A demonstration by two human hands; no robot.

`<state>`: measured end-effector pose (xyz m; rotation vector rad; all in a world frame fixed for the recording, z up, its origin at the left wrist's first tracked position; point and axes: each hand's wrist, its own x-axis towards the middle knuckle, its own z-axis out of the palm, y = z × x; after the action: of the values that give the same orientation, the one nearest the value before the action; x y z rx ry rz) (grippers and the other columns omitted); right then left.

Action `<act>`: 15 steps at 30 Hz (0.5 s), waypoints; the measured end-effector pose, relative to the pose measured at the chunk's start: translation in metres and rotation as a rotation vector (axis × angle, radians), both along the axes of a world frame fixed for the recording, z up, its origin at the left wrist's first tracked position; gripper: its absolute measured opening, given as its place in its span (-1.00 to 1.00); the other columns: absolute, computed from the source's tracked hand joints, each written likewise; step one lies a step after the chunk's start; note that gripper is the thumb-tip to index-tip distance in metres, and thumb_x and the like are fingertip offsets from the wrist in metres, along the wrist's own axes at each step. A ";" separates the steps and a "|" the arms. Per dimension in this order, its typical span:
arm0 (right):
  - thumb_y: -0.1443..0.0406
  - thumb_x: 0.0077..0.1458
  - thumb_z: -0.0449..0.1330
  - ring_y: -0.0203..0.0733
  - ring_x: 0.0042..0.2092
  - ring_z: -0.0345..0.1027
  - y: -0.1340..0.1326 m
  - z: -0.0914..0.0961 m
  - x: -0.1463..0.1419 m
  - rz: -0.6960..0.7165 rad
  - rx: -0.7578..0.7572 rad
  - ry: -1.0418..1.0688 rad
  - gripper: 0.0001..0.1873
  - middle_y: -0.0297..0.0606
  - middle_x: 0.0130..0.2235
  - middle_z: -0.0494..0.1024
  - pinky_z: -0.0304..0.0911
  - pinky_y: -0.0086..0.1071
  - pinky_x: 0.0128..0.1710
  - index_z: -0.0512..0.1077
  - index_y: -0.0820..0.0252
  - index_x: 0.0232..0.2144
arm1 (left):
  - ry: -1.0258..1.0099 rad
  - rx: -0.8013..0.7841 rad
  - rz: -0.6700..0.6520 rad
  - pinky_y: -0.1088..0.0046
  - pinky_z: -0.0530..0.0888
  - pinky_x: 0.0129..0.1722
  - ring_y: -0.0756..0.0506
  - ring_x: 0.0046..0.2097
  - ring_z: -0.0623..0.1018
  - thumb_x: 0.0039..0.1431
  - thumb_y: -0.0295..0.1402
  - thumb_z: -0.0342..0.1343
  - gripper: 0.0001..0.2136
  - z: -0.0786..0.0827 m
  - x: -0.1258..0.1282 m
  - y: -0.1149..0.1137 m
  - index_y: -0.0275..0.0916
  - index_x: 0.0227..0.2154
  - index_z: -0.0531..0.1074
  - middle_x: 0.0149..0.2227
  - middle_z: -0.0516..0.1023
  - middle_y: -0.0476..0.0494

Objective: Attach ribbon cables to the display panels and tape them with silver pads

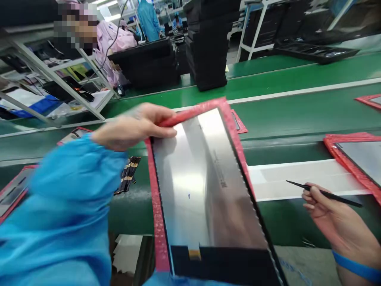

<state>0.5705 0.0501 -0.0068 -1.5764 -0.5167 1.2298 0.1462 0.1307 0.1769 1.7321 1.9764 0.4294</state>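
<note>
Left hand (137,127), in a blue sleeve, is closed on the upper edge of a silver-backed display panel (190,186) with a red protective border; fingers lie over the rim, slightly blurred; panel is raised off the bench and tilted, its lower end nearest the camera, where a black section (220,266) bears a small tan tab; right hand (336,214) sits apart to the right, pinching a thin black stylus (324,194) between thumb and fingers, tip pointing left, clear of the panel; a blue wristband (355,267) circles that wrist; the green conveyor bench (282,115) below carries further red-framed panels (354,155), a white strip (303,178) and black flex strips (127,174); a co-worker in a pink smock (114,43) sits beyond, near a metal shelf rack (53,75).
</note>
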 end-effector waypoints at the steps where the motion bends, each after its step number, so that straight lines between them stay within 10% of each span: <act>1: 0.15 -0.46 0.63 -0.29 -0.47 0.30 0.000 -0.004 0.000 -0.051 -0.017 0.039 -0.63 -0.24 -0.47 0.43 0.26 -0.46 -0.63 0.58 0.05 -0.56 | -0.169 -0.119 -0.156 0.43 0.40 -0.24 -0.09 -0.25 0.57 0.10 -0.27 0.16 -0.73 -0.020 0.016 0.011 -0.46 -0.34 0.51 -0.39 0.47 0.00; 7: 0.24 -0.83 0.57 -0.24 -0.37 0.41 0.003 -0.027 0.015 -0.209 -0.060 0.079 -0.46 -0.26 -0.39 0.55 0.46 -0.58 -0.54 0.59 0.16 -0.57 | -0.248 -0.292 -0.323 0.39 0.45 -0.38 -0.13 -0.36 0.54 -0.10 -0.26 0.29 -0.80 -0.132 0.027 0.073 -0.31 -0.44 0.55 -0.45 0.56 -0.13; 15: -0.02 -0.55 0.62 -0.10 -0.39 0.55 0.007 -0.041 0.036 -0.116 0.105 -0.131 -0.42 -0.25 -0.44 0.60 0.54 -0.41 -0.46 0.57 0.15 -0.47 | 0.060 0.018 -0.371 0.06 0.45 0.09 -0.38 0.09 0.50 0.12 -0.28 0.14 -0.73 -0.161 0.041 0.088 -0.27 -0.17 0.60 -0.09 0.60 -0.33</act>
<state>0.6066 0.0574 -0.0475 -1.5813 -0.5561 1.0012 0.1869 0.2186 0.0158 2.0872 1.6399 0.2680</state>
